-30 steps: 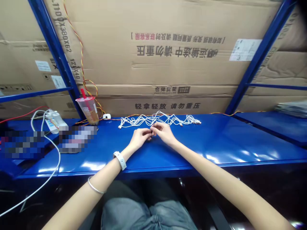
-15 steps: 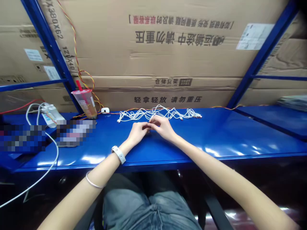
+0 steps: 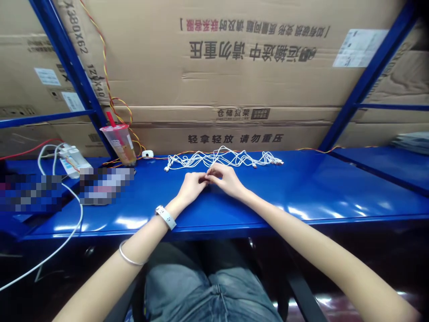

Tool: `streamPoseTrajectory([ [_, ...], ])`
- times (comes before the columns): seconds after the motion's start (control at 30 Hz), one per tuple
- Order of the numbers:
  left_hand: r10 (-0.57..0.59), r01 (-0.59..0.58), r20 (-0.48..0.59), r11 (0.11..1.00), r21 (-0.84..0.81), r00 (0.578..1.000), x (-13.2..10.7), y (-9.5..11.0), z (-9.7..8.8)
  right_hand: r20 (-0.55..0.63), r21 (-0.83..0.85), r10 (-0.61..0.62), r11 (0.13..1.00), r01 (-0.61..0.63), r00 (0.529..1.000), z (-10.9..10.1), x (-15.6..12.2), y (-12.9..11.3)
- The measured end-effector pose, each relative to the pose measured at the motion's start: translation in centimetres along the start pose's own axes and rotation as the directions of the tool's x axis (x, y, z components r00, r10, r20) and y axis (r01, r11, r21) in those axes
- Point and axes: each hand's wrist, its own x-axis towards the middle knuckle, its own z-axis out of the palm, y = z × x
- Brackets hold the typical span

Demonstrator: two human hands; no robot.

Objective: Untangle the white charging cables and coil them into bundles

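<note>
- Head view: your left hand (image 3: 191, 188) and right hand (image 3: 228, 180) are meeting over the shelf (image 3: 301, 192), both partly curled, with the fingertips (image 3: 208, 175) pinching together. You are possibly holding something tiny there, but I cannot tell, because your fingers are hiding it.
- The cables (image 3: 224, 157) are lying in loose white loops just beyond your fingertips, and a yellow-red wire (image 3: 204, 154) is running behind them. If you are pulling toward yourself, a snagged loop could be dragging the whole tangle and tightening its knots.
- A tiny piece is risking a slip from your pinch. The glossy blue shelf could let it skate away, especially if your grip is loosening.
- The cup (image 3: 119, 144) is standing well beyond your left hand, with the wire running near its base. A sharp tug on that wire could be tipping it.
- The power strip (image 3: 72, 160) and white cord (image 3: 80, 214) are lying farther out past your left hand. Your wristband (image 3: 166, 218) could be catching the cord if you are reaching across.
</note>
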Motion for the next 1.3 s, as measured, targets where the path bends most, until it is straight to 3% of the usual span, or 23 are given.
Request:
streamPoseTrajectory([
  [0.17,-0.013,0.013,0.011,0.999,-0.032,1.000,-0.1,0.1,-0.1,-0.010,0.038,0.041,0.998,-0.041,0.999,0.4,0.1,0.6],
  [0.5,-0.033,0.038,0.074,0.997,-0.061,0.997,-0.1,-0.5,0.0,0.049,0.354,0.234,0.905,-0.236,0.971,0.8,0.2,1.2],
  [0.7,-0.049,0.053,0.081,0.997,-0.052,0.995,0.0,-0.9,0.0,0.036,0.347,0.228,0.910,-0.226,0.973,0.9,0.2,1.4],
  [0.87,-0.061,0.080,0.114,0.981,-0.174,0.992,0.2,-1.5,0.4,0.054,0.376,0.249,0.892,-0.250,0.967,0.7,0.3,1.2],
  [0.97,-0.070,0.125,0.163,0.925,-0.358,0.984,0.3,-1.3,0.7,0.054,0.421,0.280,0.864,-0.277,0.958,0.4,0.6,1.1],
  [1.07,-0.092,0.228,0.260,0.795,-0.562,0.961,0.2,-0.6,0.9,0.062,0.474,0.317,0.825,-0.307,0.947,0.0,0.8,0.8],
  [1.3,-0.052,0.309,0.375,0.677,-0.668,0.925,0.0,0.6,0.2,0.016,0.473,0.336,0.827,-0.303,0.942,-0.7,1.0,0.8],
])
